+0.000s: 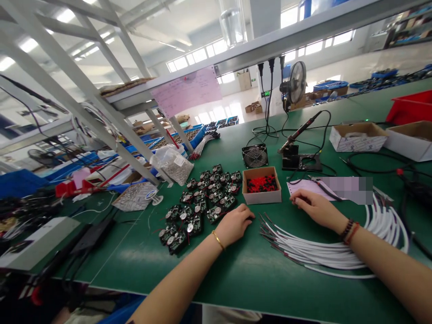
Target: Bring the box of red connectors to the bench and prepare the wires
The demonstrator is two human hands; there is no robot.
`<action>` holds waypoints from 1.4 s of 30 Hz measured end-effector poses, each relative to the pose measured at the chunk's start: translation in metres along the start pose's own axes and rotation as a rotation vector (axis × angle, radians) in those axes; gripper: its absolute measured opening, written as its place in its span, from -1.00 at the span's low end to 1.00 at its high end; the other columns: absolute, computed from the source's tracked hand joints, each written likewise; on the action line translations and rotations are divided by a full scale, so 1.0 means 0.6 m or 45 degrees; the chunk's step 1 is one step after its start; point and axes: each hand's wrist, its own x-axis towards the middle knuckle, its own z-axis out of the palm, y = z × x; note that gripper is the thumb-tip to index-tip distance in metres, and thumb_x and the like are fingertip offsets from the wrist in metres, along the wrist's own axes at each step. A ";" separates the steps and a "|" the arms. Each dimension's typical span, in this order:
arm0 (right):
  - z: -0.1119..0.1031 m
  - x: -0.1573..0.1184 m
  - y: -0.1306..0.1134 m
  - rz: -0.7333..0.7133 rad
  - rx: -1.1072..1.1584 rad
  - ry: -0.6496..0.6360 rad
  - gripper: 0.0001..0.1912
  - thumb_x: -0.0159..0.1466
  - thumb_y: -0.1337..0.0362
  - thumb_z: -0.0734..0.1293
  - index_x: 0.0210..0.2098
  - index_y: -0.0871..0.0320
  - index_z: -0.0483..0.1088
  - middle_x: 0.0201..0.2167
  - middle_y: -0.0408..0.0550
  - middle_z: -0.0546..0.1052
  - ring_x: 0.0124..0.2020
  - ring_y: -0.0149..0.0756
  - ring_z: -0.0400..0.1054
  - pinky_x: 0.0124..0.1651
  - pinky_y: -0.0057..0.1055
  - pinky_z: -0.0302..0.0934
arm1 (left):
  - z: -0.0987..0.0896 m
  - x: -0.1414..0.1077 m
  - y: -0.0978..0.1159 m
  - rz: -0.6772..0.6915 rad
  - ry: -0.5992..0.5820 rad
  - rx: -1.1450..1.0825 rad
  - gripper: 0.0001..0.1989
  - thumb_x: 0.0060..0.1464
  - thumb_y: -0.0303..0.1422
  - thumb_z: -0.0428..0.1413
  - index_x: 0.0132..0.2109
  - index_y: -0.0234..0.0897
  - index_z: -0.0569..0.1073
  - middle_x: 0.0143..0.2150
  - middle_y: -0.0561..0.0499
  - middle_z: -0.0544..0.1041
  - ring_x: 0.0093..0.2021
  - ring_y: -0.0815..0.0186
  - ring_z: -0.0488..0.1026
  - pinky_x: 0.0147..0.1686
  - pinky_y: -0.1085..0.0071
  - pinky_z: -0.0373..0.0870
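My left hand (235, 223) rests on the green table (229, 279), just right of a cluster of small black circuit assemblies (200, 204). Its fingers are curled together, and whatever they hold, if anything, is hidden. Behind it stands a cardboard box (262, 197) of red and black small parts (262, 183). My right hand (312, 204) is above the table by a pink sheet (329, 186), its thumb and index finger near each other; nothing can be made out between them. A bundle of white cables (313, 249) with bare wire ends lies under and beside my right forearm.
A soldering iron (302, 130) stands in its holder beyond the pink sheet, beside a small black fan (255, 156). White boxes (357, 137) sit at the right. At the left are a solder spool (154, 197) and a bag (173, 165) of parts.
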 end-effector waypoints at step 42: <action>0.009 0.006 0.003 0.034 0.049 -0.036 -0.79 0.30 0.18 0.22 -0.25 0.10 0.47 -0.38 -0.08 0.54 -0.33 -0.14 0.44 -0.25 -0.26 0.26 | -0.093 0.249 0.054 0.068 -0.234 0.392 -0.76 0.27 -0.34 0.22 0.04 -0.31 0.53 0.05 -0.11 0.57 0.07 0.15 0.51 0.14 0.05 0.45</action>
